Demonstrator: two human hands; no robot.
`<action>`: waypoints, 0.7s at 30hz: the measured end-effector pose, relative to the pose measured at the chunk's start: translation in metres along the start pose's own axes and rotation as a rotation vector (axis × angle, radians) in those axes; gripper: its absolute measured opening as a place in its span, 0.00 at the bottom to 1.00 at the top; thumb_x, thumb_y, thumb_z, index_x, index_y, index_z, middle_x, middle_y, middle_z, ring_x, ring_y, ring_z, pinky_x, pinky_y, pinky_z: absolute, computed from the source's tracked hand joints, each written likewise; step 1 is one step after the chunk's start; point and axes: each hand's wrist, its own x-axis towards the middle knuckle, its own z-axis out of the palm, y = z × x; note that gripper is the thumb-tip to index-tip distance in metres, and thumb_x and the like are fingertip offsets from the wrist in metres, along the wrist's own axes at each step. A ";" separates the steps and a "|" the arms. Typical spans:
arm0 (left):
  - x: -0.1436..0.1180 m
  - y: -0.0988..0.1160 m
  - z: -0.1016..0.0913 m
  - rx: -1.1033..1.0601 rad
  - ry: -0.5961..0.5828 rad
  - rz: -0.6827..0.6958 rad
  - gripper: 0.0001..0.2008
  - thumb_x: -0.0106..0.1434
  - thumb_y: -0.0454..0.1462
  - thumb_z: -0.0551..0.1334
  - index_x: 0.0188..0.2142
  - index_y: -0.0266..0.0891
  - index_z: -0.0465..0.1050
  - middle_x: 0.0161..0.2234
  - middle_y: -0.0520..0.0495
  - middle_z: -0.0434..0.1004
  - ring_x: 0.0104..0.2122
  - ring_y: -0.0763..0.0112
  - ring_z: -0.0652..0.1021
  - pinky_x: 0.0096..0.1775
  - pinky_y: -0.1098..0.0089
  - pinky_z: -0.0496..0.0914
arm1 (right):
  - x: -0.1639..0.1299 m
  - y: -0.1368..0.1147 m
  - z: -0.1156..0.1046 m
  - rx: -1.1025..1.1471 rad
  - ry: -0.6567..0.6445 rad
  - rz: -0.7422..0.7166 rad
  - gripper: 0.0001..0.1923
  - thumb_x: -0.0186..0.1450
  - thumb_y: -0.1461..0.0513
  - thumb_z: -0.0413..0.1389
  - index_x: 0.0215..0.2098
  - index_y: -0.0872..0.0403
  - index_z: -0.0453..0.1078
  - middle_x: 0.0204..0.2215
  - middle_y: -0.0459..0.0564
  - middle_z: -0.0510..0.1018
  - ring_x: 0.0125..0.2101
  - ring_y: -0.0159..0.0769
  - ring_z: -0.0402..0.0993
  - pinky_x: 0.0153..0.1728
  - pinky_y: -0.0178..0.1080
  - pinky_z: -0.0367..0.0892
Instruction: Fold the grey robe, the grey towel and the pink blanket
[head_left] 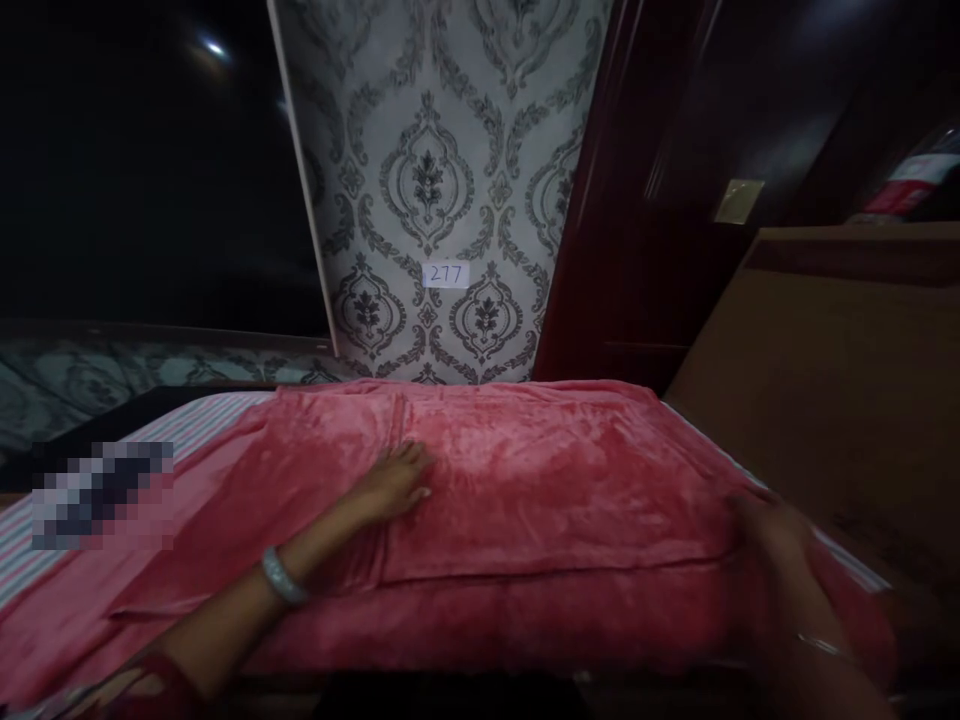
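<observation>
A red plush blanket lies partly folded in front of me, with a layer edge running along its near side and a seam-like fold left of the middle. My left hand, with a bracelet on the wrist, rests flat on the blanket near that fold, fingers spread. My right hand is at the blanket's right edge, smeared by motion. Its fingers are hard to make out, so I cannot tell whether they grip the cloth.
A striped cloth shows under the blanket. A brown box or panel stands at the right, with a red-labelled bottle above it. Behind are patterned wallpaper, a paper marked 277 and a dark screen.
</observation>
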 end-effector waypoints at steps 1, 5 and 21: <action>-0.003 -0.006 -0.005 -0.127 0.052 -0.042 0.24 0.47 0.37 0.74 0.46 0.45 0.78 0.60 0.39 0.71 0.67 0.43 0.59 0.68 0.47 0.45 | -0.001 -0.023 -0.006 -0.009 -0.006 -0.004 0.18 0.65 0.65 0.51 0.46 0.61 0.79 0.31 0.72 0.80 0.30 0.56 0.79 0.28 0.49 0.71; -0.007 -0.012 -0.015 -0.692 0.101 -0.299 0.17 0.54 0.40 0.72 0.44 0.40 0.78 0.51 0.40 0.79 0.57 0.51 0.73 0.59 0.58 0.66 | -0.030 -0.127 -0.012 0.044 -0.053 -0.280 0.21 0.69 0.68 0.47 0.56 0.62 0.73 0.47 0.69 0.78 0.46 0.50 0.76 0.42 0.44 0.68; 0.018 -0.020 0.003 -1.199 0.073 -0.675 0.06 0.67 0.37 0.57 0.42 0.37 0.66 0.40 0.42 0.75 0.32 0.62 0.81 0.37 0.63 0.76 | -0.255 -0.179 0.104 0.418 -0.060 -1.053 0.24 0.64 0.70 0.51 0.58 0.51 0.68 0.43 0.54 0.77 0.41 0.44 0.72 0.43 0.44 0.69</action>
